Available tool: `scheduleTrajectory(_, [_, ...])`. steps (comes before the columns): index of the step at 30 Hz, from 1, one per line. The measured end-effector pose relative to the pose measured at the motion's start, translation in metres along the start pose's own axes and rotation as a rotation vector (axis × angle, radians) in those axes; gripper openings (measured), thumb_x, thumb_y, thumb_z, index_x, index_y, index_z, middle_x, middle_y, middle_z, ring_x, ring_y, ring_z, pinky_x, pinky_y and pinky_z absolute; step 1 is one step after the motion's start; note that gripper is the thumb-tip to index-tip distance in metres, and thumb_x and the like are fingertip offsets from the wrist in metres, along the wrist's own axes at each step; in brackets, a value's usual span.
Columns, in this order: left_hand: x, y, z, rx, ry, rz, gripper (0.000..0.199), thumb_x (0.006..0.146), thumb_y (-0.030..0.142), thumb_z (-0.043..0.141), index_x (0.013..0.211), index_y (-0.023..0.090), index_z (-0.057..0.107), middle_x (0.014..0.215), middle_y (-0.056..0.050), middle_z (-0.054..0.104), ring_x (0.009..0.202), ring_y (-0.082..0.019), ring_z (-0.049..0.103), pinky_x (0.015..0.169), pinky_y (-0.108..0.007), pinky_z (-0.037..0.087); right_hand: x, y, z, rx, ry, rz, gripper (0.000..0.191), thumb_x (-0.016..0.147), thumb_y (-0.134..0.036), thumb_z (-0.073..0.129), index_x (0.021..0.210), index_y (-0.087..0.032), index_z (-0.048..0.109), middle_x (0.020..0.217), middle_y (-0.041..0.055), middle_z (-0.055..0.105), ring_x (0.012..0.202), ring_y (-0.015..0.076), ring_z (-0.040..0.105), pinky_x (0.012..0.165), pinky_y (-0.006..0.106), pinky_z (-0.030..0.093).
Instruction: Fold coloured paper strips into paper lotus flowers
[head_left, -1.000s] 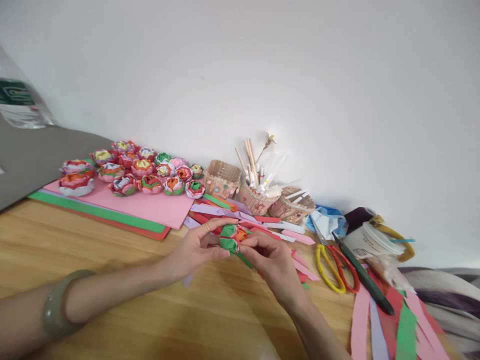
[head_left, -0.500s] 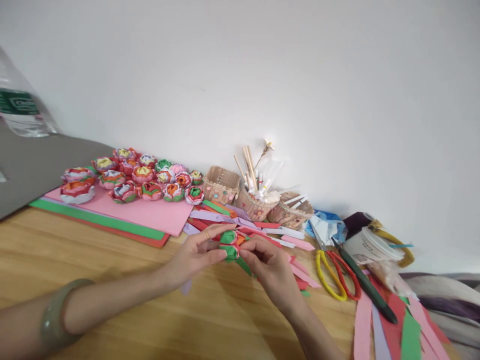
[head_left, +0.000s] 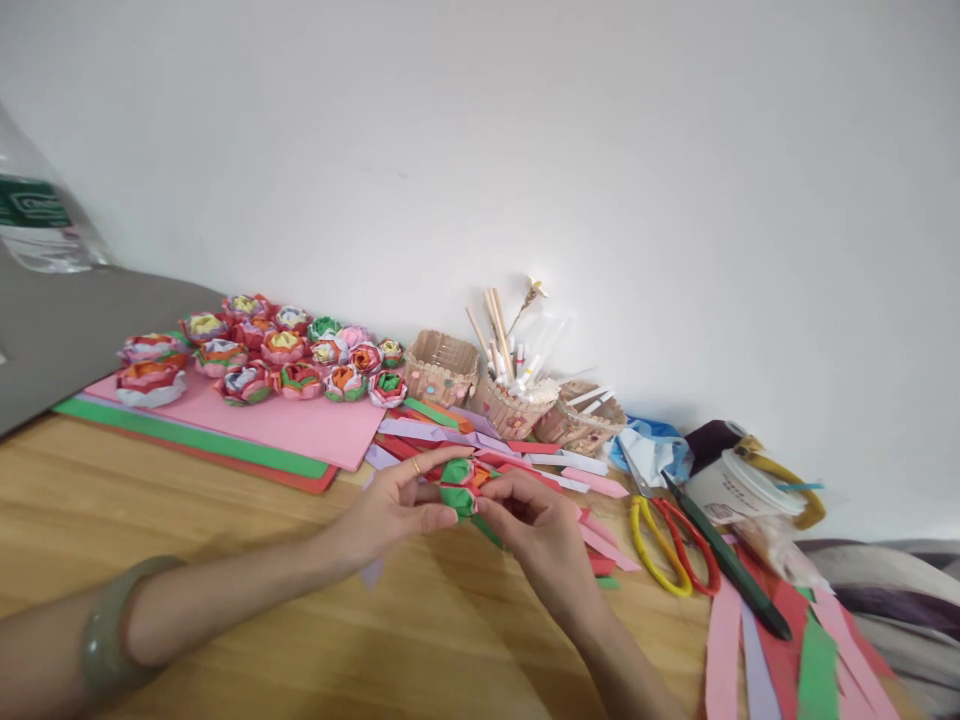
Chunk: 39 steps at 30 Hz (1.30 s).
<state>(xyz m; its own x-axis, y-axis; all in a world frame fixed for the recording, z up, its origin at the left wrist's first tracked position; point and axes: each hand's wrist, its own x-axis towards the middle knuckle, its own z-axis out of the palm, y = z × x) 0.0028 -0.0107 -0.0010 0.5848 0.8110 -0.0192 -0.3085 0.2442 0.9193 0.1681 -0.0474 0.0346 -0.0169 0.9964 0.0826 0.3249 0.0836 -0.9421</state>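
Wooden tabletop is spreading between the forearms at lower centre; mid-frame, the left hand and right hand are pinching a paper flower (green-petalled, orange and red showing), paper strips crowding behind, the wall rising beyond.

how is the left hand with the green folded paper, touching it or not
Touching. The head view shows the left hand meeting the green folded paper: thumb at its lower edge, index finger along its top.

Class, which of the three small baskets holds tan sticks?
The middle basket: tan sticks stand in it. The right basket shows white pieces, the left basket no sticks.
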Motion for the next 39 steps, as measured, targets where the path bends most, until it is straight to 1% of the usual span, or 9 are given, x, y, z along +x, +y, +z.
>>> scheduleTrajectory(3, [0.0, -0.001, 0.0, 0.023, 0.026, 0.011, 0.059, 0.068, 0.028, 0.071, 0.123, 0.022, 0.048, 0.084, -0.003, 0.065, 0.086, -0.019, 0.06, 0.074, -0.029, 0.047, -0.002, -0.002, 0.0, -0.115, 0.093, -0.11, 0.013, 0.075, -0.025, 0.06, 0.073, -0.017, 0.069, 0.066, 0.002, 0.06, 0.056, 0.0116, 0.049, 0.048, 0.022, 0.037])
scheduleTrajectory(9, [0.0, 0.001, 0.0, -0.02, 0.075, 0.104, 0.045, 0.071, 0.026, 0.069, 0.112, 0.025, 0.053, 0.129, -0.007, 0.047, 0.109, -0.024, 0.051, 0.071, -0.026, 0.05, -0.008, 0.0, 0.003, -0.379, 0.26, -0.413, 0.021, 0.083, -0.017, 0.051, 0.095, -0.019, 0.068, 0.078, 0.0054, 0.063, 0.057, 0.0116, 0.053, 0.047, 0.022, 0.041])
scheduleTrajectory(15, [0.002, -0.003, -0.001, -0.109, 0.087, 0.111, 0.043, 0.068, 0.022, 0.072, 0.106, 0.023, 0.052, 0.117, -0.007, 0.053, 0.109, -0.023, 0.049, 0.08, -0.031, 0.049, -0.015, 0.01, 0.01, -0.663, 0.146, -0.661, 0.033, 0.083, -0.008, 0.048, 0.112, -0.017, 0.06, 0.08, 0.0077, 0.063, 0.065, 0.014, 0.059, 0.053, 0.023, 0.047])
scheduleTrajectory(18, [0.002, -0.004, -0.002, -0.127, 0.096, 0.129, 0.043, 0.067, 0.021, 0.073, 0.105, 0.024, 0.052, 0.114, -0.005, 0.054, 0.108, -0.022, 0.05, 0.083, -0.032, 0.047, -0.015, 0.011, 0.01, -0.637, 0.172, -0.733, 0.037, 0.083, -0.006, 0.048, 0.116, -0.019, 0.057, 0.081, 0.0066, 0.062, 0.068, 0.0136, 0.06, 0.057, 0.023, 0.048])
scheduleTrajectory(21, [0.002, -0.004, -0.001, -0.135, 0.082, 0.132, 0.042, 0.068, 0.02, 0.072, 0.105, 0.024, 0.052, 0.118, -0.006, 0.052, 0.109, -0.023, 0.05, 0.083, -0.032, 0.047, -0.014, 0.011, 0.009, -0.564, 0.219, -0.68, 0.037, 0.083, -0.005, 0.047, 0.116, -0.019, 0.057, 0.082, 0.0067, 0.061, 0.068, 0.0129, 0.06, 0.056, 0.021, 0.048])
scheduleTrajectory(26, [0.003, -0.006, -0.002, -0.127, 0.044, 0.152, 0.049, 0.07, 0.016, 0.071, 0.113, 0.028, 0.051, 0.135, -0.004, 0.042, 0.113, -0.022, 0.049, 0.079, -0.026, 0.047, -0.016, 0.004, 0.008, -0.486, 0.092, -0.721, 0.036, 0.081, -0.004, 0.048, 0.112, -0.021, 0.06, 0.081, 0.0057, 0.062, 0.067, 0.0134, 0.059, 0.054, 0.022, 0.047])
scheduleTrajectory(30, [0.005, -0.008, -0.004, -0.124, -0.011, 0.184, 0.055, 0.068, 0.012, 0.071, 0.117, 0.027, 0.051, 0.129, -0.006, 0.05, 0.105, -0.021, 0.055, 0.081, -0.028, 0.047, -0.014, -0.003, 0.007, -0.265, 0.167, -0.474, 0.021, 0.082, -0.011, 0.052, 0.093, -0.021, 0.067, 0.078, 0.0042, 0.063, 0.065, 0.0128, 0.058, 0.051, 0.021, 0.044])
scheduleTrajectory(34, [0.005, -0.01, -0.002, -0.087, -0.017, 0.231, 0.052, 0.066, 0.01, 0.073, 0.112, 0.026, 0.054, 0.111, -0.004, 0.062, 0.098, -0.02, 0.059, 0.082, -0.03, 0.048, -0.009, -0.003, 0.007, -0.112, 0.136, -0.231, 0.012, 0.08, -0.022, 0.056, 0.083, -0.02, 0.068, 0.074, 0.0039, 0.062, 0.064, 0.0143, 0.055, 0.053, 0.023, 0.042])
scheduleTrajectory(39, [-0.002, -0.009, -0.001, 0.059, 0.067, 0.247, 0.042, 0.069, 0.012, 0.07, 0.107, 0.025, 0.058, 0.117, -0.004, 0.058, 0.109, -0.02, 0.054, 0.089, -0.03, 0.046, -0.008, 0.0, 0.008, -0.038, 0.096, -0.093, 0.013, 0.079, -0.027, 0.057, 0.077, -0.019, 0.067, 0.073, 0.0031, 0.06, 0.064, 0.0147, 0.053, 0.056, 0.025, 0.04])
